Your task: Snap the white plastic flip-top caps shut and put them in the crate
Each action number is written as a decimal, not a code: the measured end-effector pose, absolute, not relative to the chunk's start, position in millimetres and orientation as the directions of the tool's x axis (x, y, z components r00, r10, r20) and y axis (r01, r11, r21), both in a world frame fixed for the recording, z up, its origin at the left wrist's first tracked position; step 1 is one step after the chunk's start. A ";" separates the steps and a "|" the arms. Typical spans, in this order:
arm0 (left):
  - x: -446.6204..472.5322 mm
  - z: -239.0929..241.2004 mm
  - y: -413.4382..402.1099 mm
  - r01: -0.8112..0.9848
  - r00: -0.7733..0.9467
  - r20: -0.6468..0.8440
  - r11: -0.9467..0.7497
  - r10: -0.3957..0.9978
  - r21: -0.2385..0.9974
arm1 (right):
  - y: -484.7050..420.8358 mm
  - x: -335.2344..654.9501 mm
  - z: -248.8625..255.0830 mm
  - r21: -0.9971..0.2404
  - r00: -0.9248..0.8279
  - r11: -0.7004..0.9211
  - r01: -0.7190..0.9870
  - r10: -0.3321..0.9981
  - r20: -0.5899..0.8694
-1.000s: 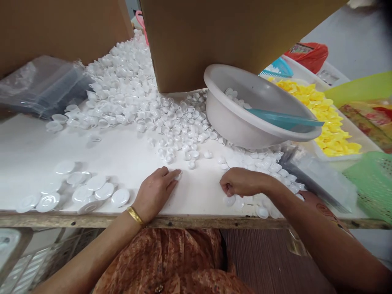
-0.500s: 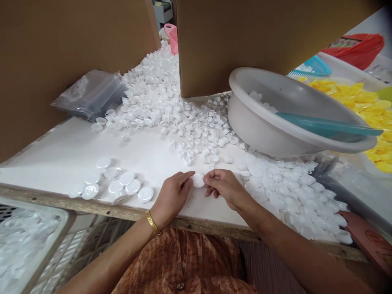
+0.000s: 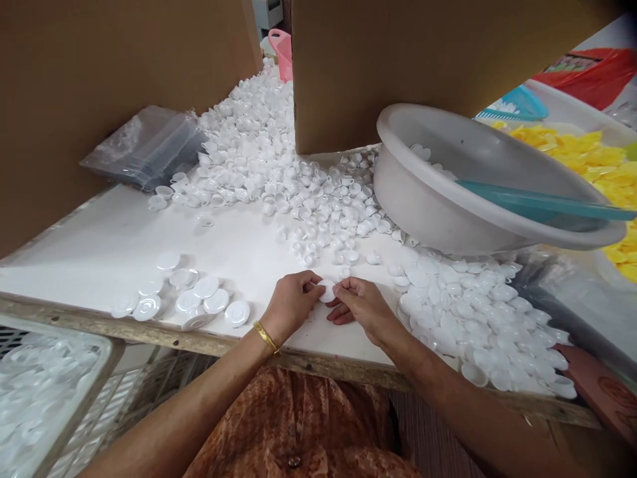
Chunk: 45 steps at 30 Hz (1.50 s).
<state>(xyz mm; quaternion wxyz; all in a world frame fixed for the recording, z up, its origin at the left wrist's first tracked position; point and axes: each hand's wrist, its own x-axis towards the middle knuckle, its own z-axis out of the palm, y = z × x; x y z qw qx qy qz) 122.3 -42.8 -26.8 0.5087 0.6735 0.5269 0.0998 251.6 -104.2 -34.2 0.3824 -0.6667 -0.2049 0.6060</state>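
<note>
Between my two hands, just above the white tabletop, is a small round white saucer (image 3: 327, 291). My left hand (image 3: 294, 300), with a gold bracelet at the wrist, pinches its left edge between thumb and fingers. The right edge is gripped by my right hand (image 3: 362, 304), its lower fingers curled beneath. Several like white saucers (image 3: 216, 301) lie in a loose group to the left, near the table's front edge. Beyond my hands spreads a heap of tiny white toy cups (image 3: 318, 199). A pile of white saucers (image 3: 462, 312) lies at the right.
A grey basin (image 3: 448, 206) with a teal tray (image 3: 527, 199) in it stands at the right. Cardboard sheets (image 3: 423, 66) rise behind. Clear plastic bags (image 3: 149, 146) lie back left. A crate (image 3: 107, 372) of clear-wrapped pieces stands below the left edge. Yellow pieces (image 3: 572, 156) fill the far right.
My left hand has moved right and its fingers have closed onto the saucer's left edge. The saucer is slightly farther right and more tilted. My right hand keeps its grip.
</note>
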 end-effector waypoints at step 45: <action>87.9 -27.2 -34.2 0.714 0.485 -0.381 -0.105 0.787 0.692 | -103.9 237.2 -52.4 -0.867 0.111 -0.486 0.107 0.873 -0.476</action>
